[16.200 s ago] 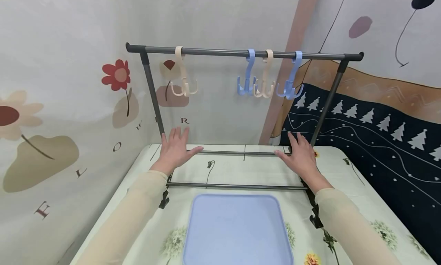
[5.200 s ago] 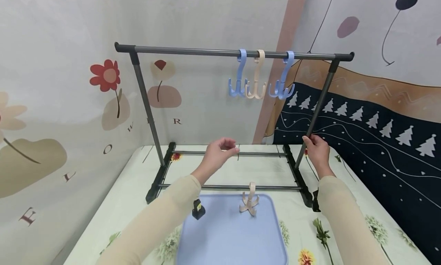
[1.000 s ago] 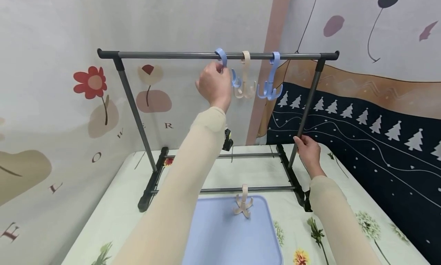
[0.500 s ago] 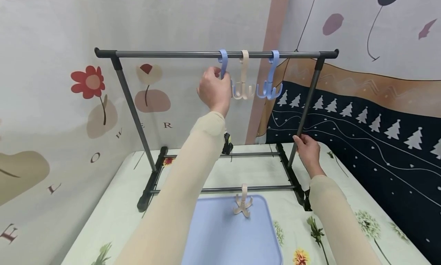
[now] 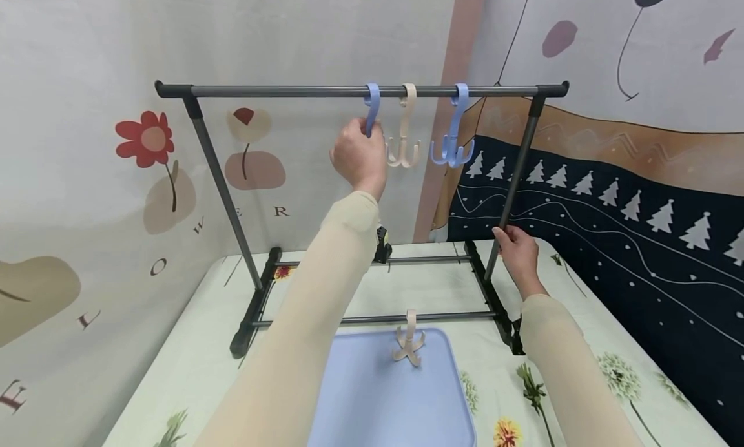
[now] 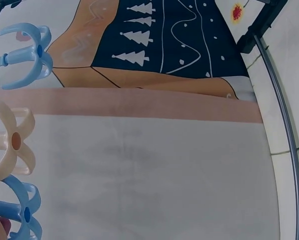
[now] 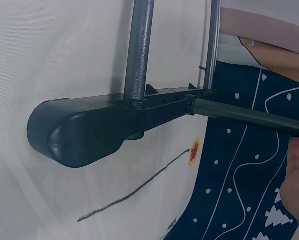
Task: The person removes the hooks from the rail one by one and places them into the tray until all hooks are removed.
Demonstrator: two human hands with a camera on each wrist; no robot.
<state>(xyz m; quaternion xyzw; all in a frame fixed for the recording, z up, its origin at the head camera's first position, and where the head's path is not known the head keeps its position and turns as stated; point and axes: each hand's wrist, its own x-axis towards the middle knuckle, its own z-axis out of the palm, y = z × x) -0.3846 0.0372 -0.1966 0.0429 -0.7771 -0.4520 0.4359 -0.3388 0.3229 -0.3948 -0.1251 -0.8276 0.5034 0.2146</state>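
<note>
My left hand (image 5: 361, 155) pinches the stem of a blue four-prong hook (image 5: 374, 103), whose curved top sits over the dark rail (image 5: 279, 92) of a rack. Behind the hand its prongs are hidden in the head view; the left wrist view shows these blue prongs (image 6: 25, 212) at the lower left. Just right of it hangs a beige hook (image 5: 409, 114), then a second blue hook (image 5: 453, 140). My right hand (image 5: 520, 256) holds the rack's right post (image 5: 515, 169) low down between thumb and fingers. Another beige hook (image 5: 410, 345) lies on the blue tray (image 5: 401, 408).
The rack's black feet (image 5: 256, 311) stand on a flower-patterned tablecloth (image 5: 192, 363), joined by two low crossbars (image 5: 430, 316). Printed cloth (image 5: 610, 240) hangs behind and at the right. The tray is in front of the rack.
Earlier, the left beige hook came off the rail, and a beige hook appeared on the tray. My left hand then took the blue hook, which has settled from tilted to hanging straight.
</note>
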